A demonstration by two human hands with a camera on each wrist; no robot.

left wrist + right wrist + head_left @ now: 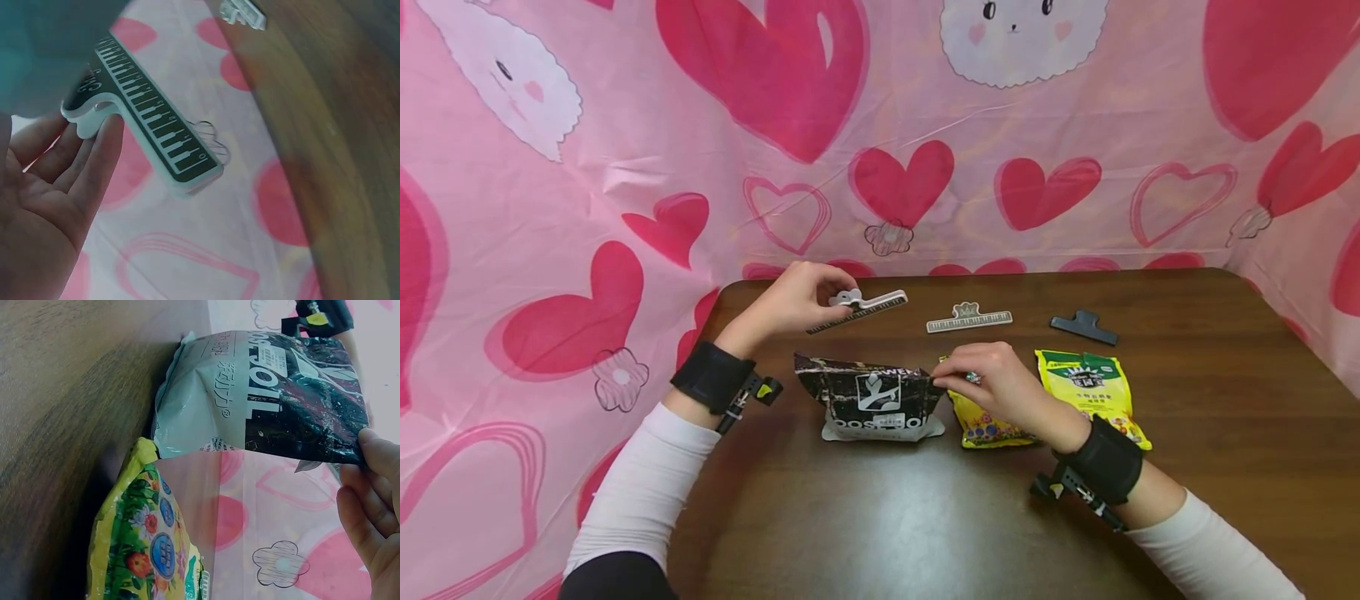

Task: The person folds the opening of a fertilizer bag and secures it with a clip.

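i see left hand pinching white piano-key plastic bag clip above brown wooden surface. right hand pinching top corner of black-and-white foil snack bag, upright at surface centre, beside yellow bag.

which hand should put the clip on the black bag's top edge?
Left. The left hand already holds the piano-key clip above the black bag, while the right hand pinches the bag's top corner, steadying it.
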